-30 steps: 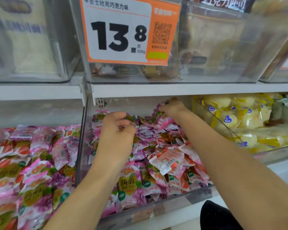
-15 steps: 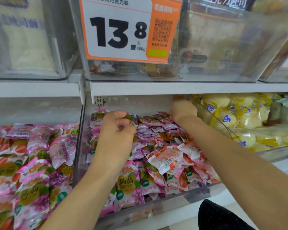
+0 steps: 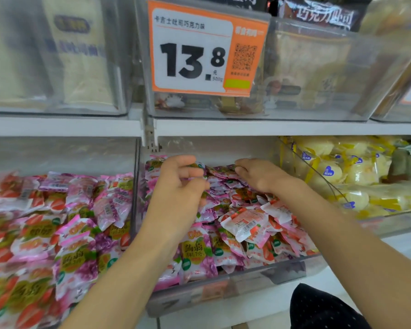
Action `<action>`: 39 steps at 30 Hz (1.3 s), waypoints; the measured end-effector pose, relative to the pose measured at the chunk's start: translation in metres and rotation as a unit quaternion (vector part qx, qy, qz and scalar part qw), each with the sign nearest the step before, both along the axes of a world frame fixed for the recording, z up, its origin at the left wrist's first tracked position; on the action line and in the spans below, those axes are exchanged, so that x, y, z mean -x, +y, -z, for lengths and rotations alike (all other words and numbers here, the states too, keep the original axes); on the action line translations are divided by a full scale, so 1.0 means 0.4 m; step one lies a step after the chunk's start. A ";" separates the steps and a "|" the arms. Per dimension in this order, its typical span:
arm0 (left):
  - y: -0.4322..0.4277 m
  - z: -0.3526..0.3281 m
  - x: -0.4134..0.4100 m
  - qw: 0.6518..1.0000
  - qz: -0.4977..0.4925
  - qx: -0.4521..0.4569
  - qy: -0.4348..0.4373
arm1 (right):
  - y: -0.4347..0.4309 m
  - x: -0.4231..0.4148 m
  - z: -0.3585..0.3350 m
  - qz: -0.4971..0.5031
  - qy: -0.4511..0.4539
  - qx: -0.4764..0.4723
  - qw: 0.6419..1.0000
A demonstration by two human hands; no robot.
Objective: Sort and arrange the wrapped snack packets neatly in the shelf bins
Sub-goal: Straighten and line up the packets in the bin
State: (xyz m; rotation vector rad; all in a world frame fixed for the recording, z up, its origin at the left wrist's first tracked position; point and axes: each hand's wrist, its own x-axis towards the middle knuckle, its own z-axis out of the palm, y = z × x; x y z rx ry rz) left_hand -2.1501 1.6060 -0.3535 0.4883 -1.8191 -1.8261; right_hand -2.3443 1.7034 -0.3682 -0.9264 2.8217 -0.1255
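Observation:
Pink, purple and red wrapped snack packets fill the clear middle bin on the lower shelf. My left hand hovers over the bin's back left part, its fingers curled round a purple packet. At the back middle of the bin is my right hand, fingertips pinching the edge of a purple packet on top of the pile. Both forearms reach in over the bin's front wall.
A left bin holds similar pink and red packets. Wrapped yellow cakes fill the right bin. The upper shelf edge lies close above my hands, with clear bins and an orange 13.8 price tag.
My right hand has come away from the bin's back right corner, moving left and down onto the packet pile. My left hand has stayed at the back left.

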 end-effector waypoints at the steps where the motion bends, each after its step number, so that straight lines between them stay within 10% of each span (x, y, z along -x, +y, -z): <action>1: -0.003 -0.009 -0.015 1.000 0.009 -0.012 0.008 | -0.007 -0.025 -0.001 -0.003 0.013 0.043 0.999; 10: -0.181 -0.053 -0.179 0.995 -0.006 -0.097 0.030 | -0.111 -0.329 -0.022 -0.123 -0.055 0.353 0.926; 14: -0.308 0.002 -0.210 0.976 -0.171 0.094 -0.095 | -0.135 -0.344 -0.005 -0.096 -0.081 0.401 0.907; 20: -0.320 0.089 -0.143 0.845 0.042 0.402 -0.350 | -0.160 -0.343 -0.002 -0.054 -0.103 0.481 0.869; 26: -0.297 0.115 -0.099 0.757 -0.007 0.516 -0.401 | -0.169 -0.336 0.005 -0.056 -0.099 0.500 0.858; 33: -0.311 0.088 -0.142 0.875 -0.104 0.410 -0.236 | -0.157 -0.347 0.002 -0.049 -0.125 0.529 0.838; 39: -0.315 0.031 -0.206 0.977 -0.205 0.029 -0.052 | -0.156 -0.397 -0.029 -0.066 -0.138 0.566 0.810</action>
